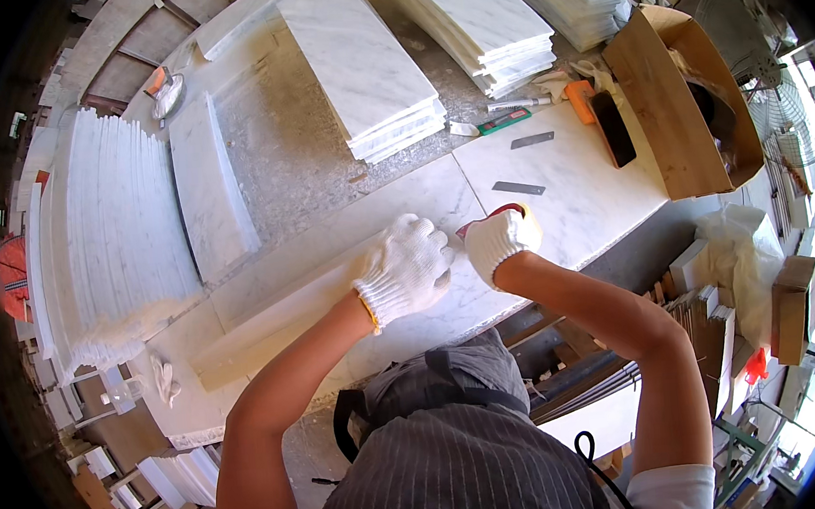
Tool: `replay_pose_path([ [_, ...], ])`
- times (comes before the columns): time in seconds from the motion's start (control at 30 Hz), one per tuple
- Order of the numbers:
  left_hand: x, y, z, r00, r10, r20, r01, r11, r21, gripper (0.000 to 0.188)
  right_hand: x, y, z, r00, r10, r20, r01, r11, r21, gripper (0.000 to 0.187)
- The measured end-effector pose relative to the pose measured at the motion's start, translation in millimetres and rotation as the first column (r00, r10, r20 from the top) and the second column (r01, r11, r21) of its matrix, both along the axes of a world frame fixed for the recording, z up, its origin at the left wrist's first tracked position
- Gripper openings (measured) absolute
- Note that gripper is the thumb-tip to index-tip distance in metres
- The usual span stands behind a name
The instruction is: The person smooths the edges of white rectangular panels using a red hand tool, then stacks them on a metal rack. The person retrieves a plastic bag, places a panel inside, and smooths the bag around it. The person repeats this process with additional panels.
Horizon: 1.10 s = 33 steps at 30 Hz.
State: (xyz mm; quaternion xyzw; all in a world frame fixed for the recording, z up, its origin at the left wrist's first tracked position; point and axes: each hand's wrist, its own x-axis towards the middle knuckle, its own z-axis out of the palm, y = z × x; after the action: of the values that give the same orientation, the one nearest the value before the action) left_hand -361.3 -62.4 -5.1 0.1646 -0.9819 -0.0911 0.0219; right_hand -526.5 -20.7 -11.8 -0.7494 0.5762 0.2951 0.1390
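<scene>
Gripping a small red-and-yellow hand tool [510, 216], the white-gloved right hand [496, 242] closes round it on a long pale marble strip [334, 294].

The white-gloved left hand [403, 269] lies flat and open on the same strip, just beside the right. The strip's long axis runs away to the lower left, along the marble-topped workbench [574, 184]. Stacked white marble tiles [379, 75] lie beyond.

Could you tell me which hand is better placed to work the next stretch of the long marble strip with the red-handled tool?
The right hand, probably: it already grips the red-handled tool at the strip's right end. The left hand lies flat on the marble strip, well placed to steady it.
</scene>
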Motion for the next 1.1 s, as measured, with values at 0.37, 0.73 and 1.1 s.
replay_pose_path([
  [0.37, 34, 5, -3, 0.94, 0.278, -0.197, -0.29, 0.956, -0.039, 0.053, -31, 57, -66, 0.878, -0.221, 0.425, 0.449, 0.689, -0.569, 0.038],
  [0.73, 241, 21, 11, 0.568, 0.821, -0.048, -0.823, 0.566, -0.056, 0.054, 57, 37, -55, -0.353, -0.387, 0.852, 0.543, 0.657, 0.523, 0.047],
  [1.1, 522, 108, -108, 0.351, 0.863, 0.364, -0.932, 0.285, 0.225, 0.037, 32, 45, -166, 0.149, -0.386, 0.911, 0.552, 0.796, 0.247, 0.06],
])
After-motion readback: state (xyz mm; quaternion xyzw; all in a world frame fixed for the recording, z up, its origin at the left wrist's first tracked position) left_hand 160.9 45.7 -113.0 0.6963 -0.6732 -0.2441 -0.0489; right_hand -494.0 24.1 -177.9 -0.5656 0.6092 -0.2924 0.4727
